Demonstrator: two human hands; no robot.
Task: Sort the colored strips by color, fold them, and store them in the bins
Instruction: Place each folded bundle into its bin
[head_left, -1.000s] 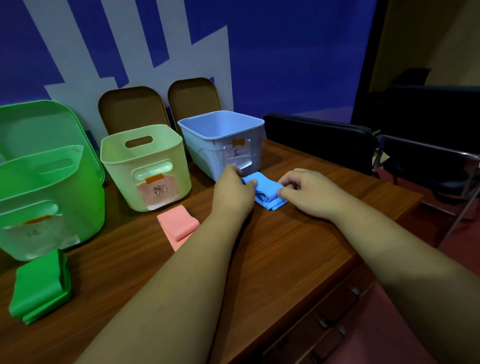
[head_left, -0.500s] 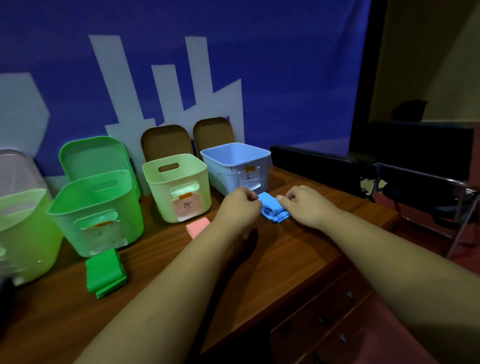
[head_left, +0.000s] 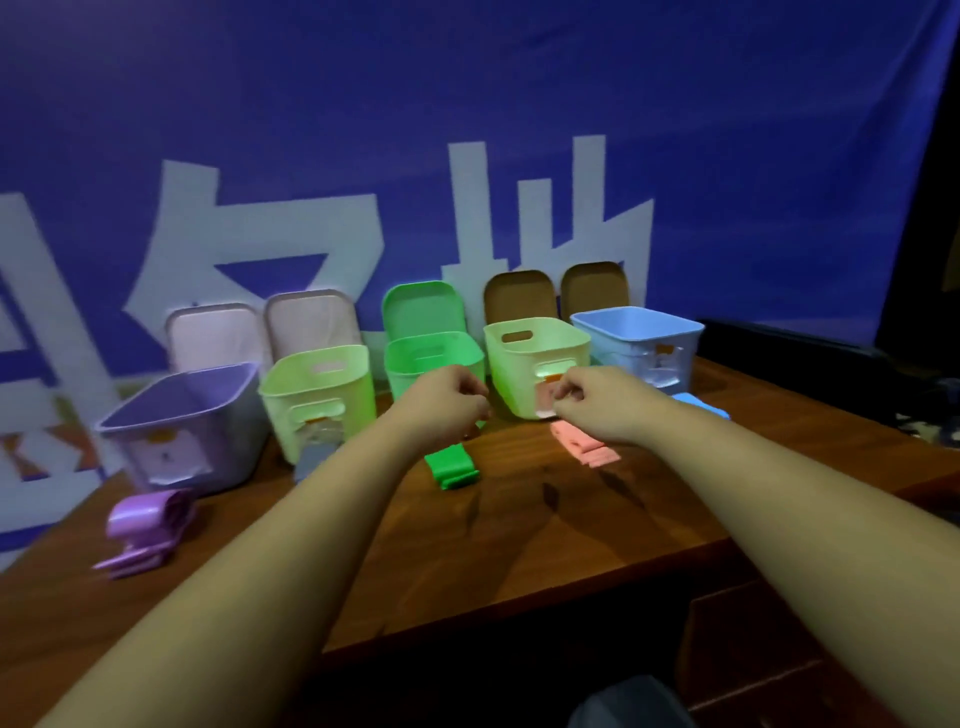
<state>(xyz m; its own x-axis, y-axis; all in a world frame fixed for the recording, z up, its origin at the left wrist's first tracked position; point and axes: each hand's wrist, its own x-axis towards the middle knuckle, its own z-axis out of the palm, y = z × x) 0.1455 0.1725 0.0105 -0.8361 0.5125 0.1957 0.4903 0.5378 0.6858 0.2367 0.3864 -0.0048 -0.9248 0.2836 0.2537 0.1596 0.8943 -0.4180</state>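
Wooden worktop (head_left: 519, 545) carried a row of bins (head_left: 535, 332); purple strip (head_left: 145, 525), green strip (head_left: 452, 470), pink strip (head_left: 584, 448) and blue strip (head_left: 698, 405) lay folded before them. Left hand (head_left: 447, 400) and right hand (head_left: 592, 400) hovered loosely curled, empty.

Five bins in a row across mid-frame, at the back of the table (head_left: 519, 545). Left to right: first bin (head_left: 182, 415), second bin (head_left: 317, 384), third bin (head_left: 431, 358), fourth bin (head_left: 535, 353), fifth bin (head_left: 639, 332). Lids (head_left: 423, 306) stand behind them. One strip stack lies before each bin: first stack (head_left: 148, 525) at lower left, second stack (head_left: 311, 460), third stack (head_left: 452, 470), fourth stack (head_left: 584, 449), fifth stack (head_left: 698, 405) at right.
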